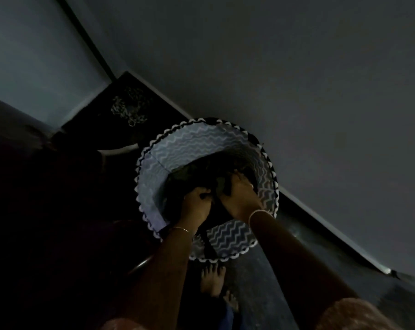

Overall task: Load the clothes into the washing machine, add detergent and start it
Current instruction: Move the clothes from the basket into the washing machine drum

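Gathering step | left hand (195, 204) and right hand (240, 196) are sunk side by side into the laundry basket (178, 148), each clenched on the dark clothes (209, 167) — a two-handed bunch, probably so the load lifts out in one go | basket stands against the wall (297, 79) | washing machine not seen — room is dim.

Light: dim throughout, much of the lower left lost in darkness.
Wall (297, 67): plain grey, filled the upper right.
Floor (256, 277): dark, seen at lower centre.
Patterned mat (128, 108): laid at upper left.
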A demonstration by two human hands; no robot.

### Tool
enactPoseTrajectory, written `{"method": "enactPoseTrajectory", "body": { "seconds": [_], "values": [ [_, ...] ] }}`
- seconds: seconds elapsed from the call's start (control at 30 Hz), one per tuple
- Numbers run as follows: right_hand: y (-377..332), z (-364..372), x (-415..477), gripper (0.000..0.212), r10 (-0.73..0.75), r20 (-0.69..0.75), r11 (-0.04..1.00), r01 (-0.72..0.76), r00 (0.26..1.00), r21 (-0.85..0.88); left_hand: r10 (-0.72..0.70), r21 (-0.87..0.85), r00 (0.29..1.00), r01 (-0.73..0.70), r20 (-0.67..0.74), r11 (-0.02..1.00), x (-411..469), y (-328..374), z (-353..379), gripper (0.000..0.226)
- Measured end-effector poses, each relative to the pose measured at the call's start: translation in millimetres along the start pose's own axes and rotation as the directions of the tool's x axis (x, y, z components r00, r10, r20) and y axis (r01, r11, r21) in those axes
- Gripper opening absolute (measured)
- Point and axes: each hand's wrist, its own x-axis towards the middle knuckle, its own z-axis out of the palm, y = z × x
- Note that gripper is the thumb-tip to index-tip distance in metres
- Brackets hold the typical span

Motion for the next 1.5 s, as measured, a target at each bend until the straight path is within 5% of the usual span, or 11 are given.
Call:
{"method": "enactPoseTrajectory", "body": {
  "seconds": [0.17,0.3,0.43,0.5,0.7,0.9,1.0,1.13,1.23,1.37,1.5],
  "values": [
    [26.6,45.8,45.0,0.075,0.120,0.081,0.989,-0.126,0.989,0.076,-0.054,0.002,0.997,0.054,-0.054,0.999,51.9,-35.9,40.8,0.040],
    [37.3,63.9,76.5,0.068,0.250,0.098,0.959,-0.260,0.963,0.113,-0.197,-0.246,0.948,0.135,-0.249,0.960,89.2,-55.7,59.6,0.076],
    [42.3,71.0,104.8,0.058,0.259,0.108,0.961,-0.267,0.960,0.074,-0.091,0.081,0.986,0.103,-0.138,0.991,119.1,-59.7,39.4,0.047],
    [43.8,73.4,115.3,0.058,0.251,0.105,0.963,-0.259,0.962,0.072,-0.072,0.091,0.994,0.080,-0.083,0.993,128.6,-57.3,29.4,0.043],
    [43.1,74.8,110.1,0.091,0.049,0.124,0.977,-0.073,0.991,0.201,-0.018,-0.272,0.990,-0.021,-0.141,0.962,105.4,-24.2,3.0,0.025],
    [35.3,47.7,87.2,0.117,-0.073,0.168,0.935,0.009,0.983,0.354,0.044,-0.726,0.999,-0.037,-0.010,0.686,26.8,13.3,-18.8,0.011],
    [22.9,42.0,74.6,0.112,-0.109,0.193,0.942,0.040,0.975,0.334,0.122,-0.804,0.993,-0.068,0.005,0.591,-5.9,35.4,-31.9,0.013],
    [5.7,33.5,47.2,0.104,-0.002,0.264,0.867,-0.130,0.965,0.482,0.166,-0.858,0.986,-0.090,-0.005,0.505,-40.2,68.0,-49.6,0.031],
    [-13.4,7.5,26.3,0.052,-0.030,0.249,0.691,-0.160,0.968,0.705,0.128,-0.922,0.991,-0.075,-0.028,0.380,-58.0,89.4,-66.6,0.023],
    [-31.1,-29.5,0.1,0.032,-0.063,0.286,0.428,-0.233,0.956,0.873,0.042,-0.955,0.997,-0.068,-0.059,0.288,-88.1,107.6,-90.6,0.021],
    [-45.9,-61.3,-25.7,0.027,-0.038,0.210,0.385,-0.179,0.977,0.905,-0.085,-0.894,0.995,-0.015,-0.059,0.448,-106.2,100.5,-102.3,0.034]
  ]
}}
